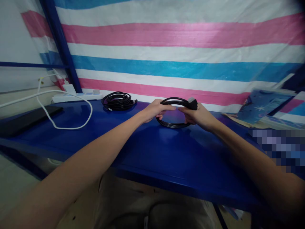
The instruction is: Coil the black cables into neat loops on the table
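A coiled black cable (175, 125) is held between my two hands, just above the blue desk (152, 152). My left hand (156, 110) is closed around the left side of the loop, thumb along its top. On the right side, my right hand (195, 115) grips the coil. The cable's connector (192, 103), black with a grey end, sticks up beside my right thumb. Farther back to the left, a second coiled black cable (118, 101) lies on the desk, apart from both hands.
A white power strip (76, 97) stands at the back left, with a white cord (91, 111) looping over the desk. A flat black object (30, 119) lies at the far left. Blue printed packets (262, 105) sit at the right. Striped sheeting (166, 35) hangs behind.
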The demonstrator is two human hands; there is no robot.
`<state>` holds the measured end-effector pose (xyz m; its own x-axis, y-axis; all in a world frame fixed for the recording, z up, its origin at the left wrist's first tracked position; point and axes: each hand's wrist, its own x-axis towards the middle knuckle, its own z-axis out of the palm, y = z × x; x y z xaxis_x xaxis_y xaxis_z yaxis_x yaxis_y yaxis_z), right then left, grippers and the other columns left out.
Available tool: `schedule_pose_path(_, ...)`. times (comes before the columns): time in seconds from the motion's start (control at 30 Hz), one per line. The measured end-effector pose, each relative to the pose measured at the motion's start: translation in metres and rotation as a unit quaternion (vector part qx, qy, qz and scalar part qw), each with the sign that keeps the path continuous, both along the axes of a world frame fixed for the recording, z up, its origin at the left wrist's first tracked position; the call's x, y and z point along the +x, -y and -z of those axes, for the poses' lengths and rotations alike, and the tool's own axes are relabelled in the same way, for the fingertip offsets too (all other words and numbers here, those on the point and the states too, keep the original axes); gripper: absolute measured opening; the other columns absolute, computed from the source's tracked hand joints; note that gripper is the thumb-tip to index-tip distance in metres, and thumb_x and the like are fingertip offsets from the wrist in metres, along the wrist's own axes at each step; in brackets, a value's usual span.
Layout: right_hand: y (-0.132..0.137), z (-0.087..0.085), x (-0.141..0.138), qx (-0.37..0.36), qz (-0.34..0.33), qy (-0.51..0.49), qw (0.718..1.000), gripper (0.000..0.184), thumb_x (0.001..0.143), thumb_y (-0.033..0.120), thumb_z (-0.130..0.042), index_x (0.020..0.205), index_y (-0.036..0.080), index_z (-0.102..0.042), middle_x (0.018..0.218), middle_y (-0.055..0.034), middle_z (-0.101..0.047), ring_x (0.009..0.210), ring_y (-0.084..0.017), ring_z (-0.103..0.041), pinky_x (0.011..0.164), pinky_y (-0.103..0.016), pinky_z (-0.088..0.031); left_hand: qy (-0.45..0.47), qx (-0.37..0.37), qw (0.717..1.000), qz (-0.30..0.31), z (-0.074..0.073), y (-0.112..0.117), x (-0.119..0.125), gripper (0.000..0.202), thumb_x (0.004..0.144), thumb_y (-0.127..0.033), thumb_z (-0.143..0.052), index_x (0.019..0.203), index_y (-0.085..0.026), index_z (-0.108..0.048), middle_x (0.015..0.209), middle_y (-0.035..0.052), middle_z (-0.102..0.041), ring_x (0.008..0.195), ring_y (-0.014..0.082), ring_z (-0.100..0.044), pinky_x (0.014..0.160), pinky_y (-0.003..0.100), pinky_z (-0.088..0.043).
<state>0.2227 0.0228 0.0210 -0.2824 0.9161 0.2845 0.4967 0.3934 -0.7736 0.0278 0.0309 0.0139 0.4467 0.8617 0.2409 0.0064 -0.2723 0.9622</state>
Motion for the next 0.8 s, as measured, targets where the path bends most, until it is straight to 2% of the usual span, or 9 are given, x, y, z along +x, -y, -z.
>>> schedule_pose_path(0.1, 0.008, -0.006, 0.000, -0.011, -0.024, 0.006, 1.000, 0.048, 0.085, 0.038, -0.060, 0.044, 0.022, -0.042, 0.037, 0.0021, -0.040, 0.038, -0.010, -0.037, 0.062, -0.038, -0.050, 0.010, -0.030, 0.998, 0.046, -0.009, 0.006, -0.002, 0.046, 0.083, -0.059, -0.058, 0.064, -0.018, -0.049, 0.045, -0.0099, -0.021, 0.038, 0.0024, -0.019, 0.045, 0.025, -0.017)
schedule_pose_path(0.2, 0.011, -0.009, 0.001, -0.015, -0.024, 0.004, 1.000, 0.050, 0.086, 0.037, -0.060, 0.042, 0.022, -0.043, 0.036, 0.0011, -0.041, 0.037, -0.010, -0.039, 0.064, -0.039, -0.051, 0.004, -0.074, 0.997, 0.034, -0.012, 0.006, 0.000, 0.058, 0.084, -0.073, -0.046, 0.058, -0.021, -0.037, 0.043, -0.0098, -0.015, 0.039, 0.0027, -0.012, 0.047, 0.027, -0.009)
schedule_pose_path(0.3, 0.010, -0.008, 0.001, -0.014, -0.020, 0.002, 1.000, 0.050, 0.085, 0.037, -0.061, 0.041, 0.022, -0.044, 0.036, 0.0004, -0.043, 0.038, -0.011, -0.042, 0.064, -0.039, -0.051, -0.008, -0.085, 0.996, 0.024, -0.012, 0.004, 0.002, 0.058, 0.081, -0.069, -0.055, 0.058, -0.022, -0.030, 0.043, -0.0094, -0.017, 0.040, 0.0026, -0.012, 0.047, 0.027, -0.007)
schedule_pose_path(0.47, 0.010, -0.007, -0.001, 0.010, 0.009, 0.004, 1.000, 0.047, 0.082, 0.037, -0.064, 0.042, 0.022, -0.046, 0.038, -0.0010, -0.046, 0.039, -0.012, -0.046, 0.057, -0.036, -0.048, 0.000, -0.078, 0.995, 0.067, -0.012, 0.004, -0.001, 0.049, 0.087, -0.056, -0.054, 0.061, -0.021, -0.033, 0.046, -0.0089, -0.017, 0.040, 0.0025, -0.010, 0.046, 0.026, -0.008)
schedule_pose_path(0.63, 0.014, -0.009, -0.007, 0.032, 0.067, 0.009, 0.997, 0.045, 0.079, 0.035, -0.067, 0.043, 0.021, -0.046, 0.039, -0.0024, -0.048, 0.038, -0.013, -0.048, 0.046, -0.033, -0.040, 0.022, -0.069, 0.996, 0.058, -0.013, 0.003, 0.001, 0.038, 0.088, -0.046, -0.054, 0.068, -0.021, -0.035, 0.047, -0.0089, -0.019, 0.040, 0.0032, -0.011, 0.046, 0.028, -0.006)
schedule_pose_path(0.73, 0.015, -0.009, -0.010, 0.022, 0.072, -0.006, 0.997, 0.042, 0.078, 0.034, -0.067, 0.045, 0.021, -0.044, 0.038, -0.0018, -0.046, 0.036, -0.013, -0.045, 0.041, -0.032, -0.036, 0.020, -0.075, 0.996, 0.045, -0.014, 0.003, 0.003, 0.040, 0.088, -0.047, -0.054, 0.066, -0.022, -0.032, 0.048, -0.0090, -0.017, 0.040, 0.0033, -0.010, 0.046, 0.028, -0.006)
schedule_pose_path(0.8, 0.014, -0.009, -0.010, 0.019, 0.074, -0.019, 0.997, 0.039, 0.077, 0.035, -0.068, 0.049, 0.022, -0.044, 0.039, -0.0011, -0.046, 0.035, -0.013, -0.042, 0.039, -0.032, -0.032, 0.012, -0.077, 0.996, 0.034, -0.014, 0.004, 0.004, 0.048, 0.086, -0.054, -0.056, 0.064, -0.022, -0.027, 0.048, -0.0091, -0.016, 0.040, 0.0029, -0.011, 0.046, 0.027, -0.006)
